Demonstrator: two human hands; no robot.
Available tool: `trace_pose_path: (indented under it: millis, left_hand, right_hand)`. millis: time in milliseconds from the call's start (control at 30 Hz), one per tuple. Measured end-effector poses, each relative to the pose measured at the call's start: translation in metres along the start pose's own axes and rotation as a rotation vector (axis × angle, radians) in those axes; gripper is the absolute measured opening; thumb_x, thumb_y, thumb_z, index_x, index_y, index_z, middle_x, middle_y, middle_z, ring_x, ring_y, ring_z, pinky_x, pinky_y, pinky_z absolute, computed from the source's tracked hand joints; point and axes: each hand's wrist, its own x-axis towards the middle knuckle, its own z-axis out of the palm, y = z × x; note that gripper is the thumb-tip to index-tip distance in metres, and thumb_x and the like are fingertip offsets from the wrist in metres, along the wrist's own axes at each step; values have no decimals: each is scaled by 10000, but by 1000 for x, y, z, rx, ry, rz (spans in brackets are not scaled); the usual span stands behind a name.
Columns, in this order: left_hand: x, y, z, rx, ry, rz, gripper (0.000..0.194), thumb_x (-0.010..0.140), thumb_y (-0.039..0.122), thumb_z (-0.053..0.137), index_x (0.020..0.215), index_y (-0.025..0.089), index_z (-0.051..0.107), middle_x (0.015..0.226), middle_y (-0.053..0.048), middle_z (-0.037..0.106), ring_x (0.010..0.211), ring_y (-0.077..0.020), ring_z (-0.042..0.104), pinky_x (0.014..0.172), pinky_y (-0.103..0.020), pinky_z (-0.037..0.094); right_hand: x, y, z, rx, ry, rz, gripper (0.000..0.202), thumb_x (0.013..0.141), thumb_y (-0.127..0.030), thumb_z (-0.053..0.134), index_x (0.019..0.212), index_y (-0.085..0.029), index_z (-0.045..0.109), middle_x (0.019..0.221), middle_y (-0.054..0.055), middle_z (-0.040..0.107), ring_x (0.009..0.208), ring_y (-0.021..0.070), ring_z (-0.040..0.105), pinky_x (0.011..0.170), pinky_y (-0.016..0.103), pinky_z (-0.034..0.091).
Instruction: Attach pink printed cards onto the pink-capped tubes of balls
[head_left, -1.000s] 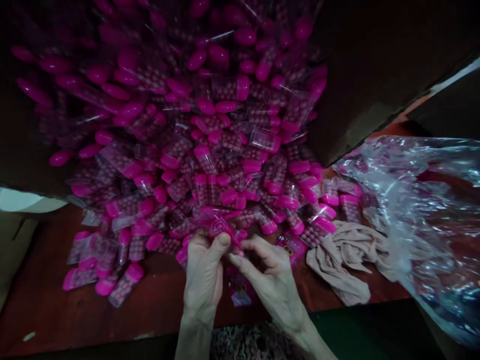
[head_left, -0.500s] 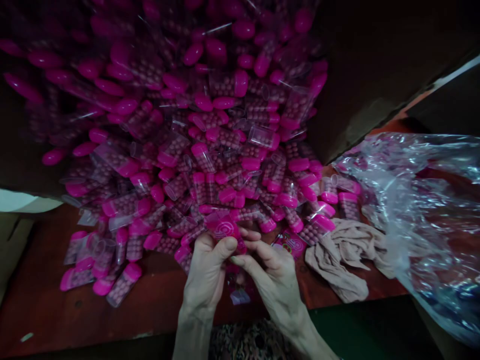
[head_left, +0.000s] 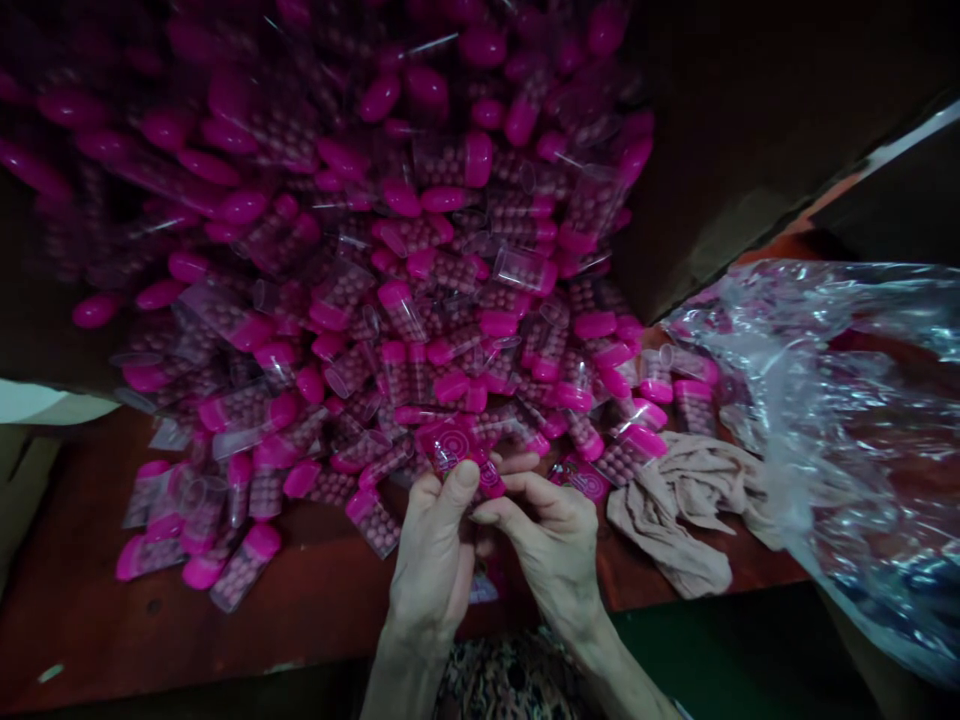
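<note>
Rn, pink-capped tubes [head_left: 406, 310] crowd the surface [head_left: 322, 590] beyond both hands, w/ rag [head_left: 686, 505] & clear plastic [head_left: 847, 440] to R, & the glossy pink pkt [head_left: 450, 442], ring-patterned, is up off the front edge area, L hand [head_left: 431, 570] fingers pinching it, R hand [head_left: 556, 540] fingers bent alongside, grip unclear.

**Pink Packet in Hand at the Pile's Near Edge**

A glossy pink packet [head_left: 450, 442], printed with pale concentric rings, is held in the left hand [head_left: 431, 565] at the near edge of the pile of pink-capped containers [head_left: 405, 300], its printed face showing and its lower part hidden by the thumb. A smaller shiny pink piece [head_left: 491, 480] shows at the same edge of the pile, beside the fingertips of the right hand [head_left: 559, 540]; whether it joins the packet is unclear.
</note>
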Motion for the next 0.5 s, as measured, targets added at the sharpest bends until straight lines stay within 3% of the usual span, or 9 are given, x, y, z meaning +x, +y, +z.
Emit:
trace_pose_path:
  millis: [167, 233, 333, 433, 500]
  left_hand:
    - [2, -2, -3, -15, 7, 30, 250, 731, 355, 657, 807, 117, 652, 694, -77, 695, 474, -97, 553, 374, -171, 342]
    - [2, -3, -4, -23, 19, 45, 238, 722, 355, 665, 792, 129, 650, 686, -67, 693, 527, -125, 595, 438, -199, 417]
    - [-6, -1, -15, -10, 42, 64, 235, 697, 360, 686, 789, 146, 658, 706, -62, 697, 675, -183, 649, 613, -282, 504]
    - [-20, 12, -39, 51, 220, 192, 244, 660, 413, 698, 744, 187, 658, 727, -30, 700, 804, -227, 653, 747, -367, 507]
    - [-23, 22, -57, 134, 390, 330, 268, 689, 484, 639, 758, 226, 656, 759, -9, 703, 869, -239, 640, 794, -407, 494]
  right_hand:
    - [-1, 3, 5, 7, -22, 47, 69, 646, -191, 703, 594, -174, 660, 397, -58, 578, 307, 84, 518, 325, 159, 432]
    - [0, 5, 7, -31, -43, 38, 87, 661, -206, 696, 591, -174, 655, 405, -62, 569, 311, 75, 498, 328, 158, 416]
    - [-1, 3, 2, -212, -136, -95, 119, 688, -217, 687, 580, -178, 657, 523, -37, 636, 425, 87, 556, 419, 173, 451]
    - [-7, 0, -27, -457, -171, -260, 96, 737, -263, 666, 669, -197, 679, 605, -26, 659, 541, 110, 604, 530, 201, 485]
    - [-13, 0, -59, -637, 58, -336, 118, 744, -309, 670, 786, -199, 673, 662, -6, 662, 573, 133, 611, 547, 230, 500]
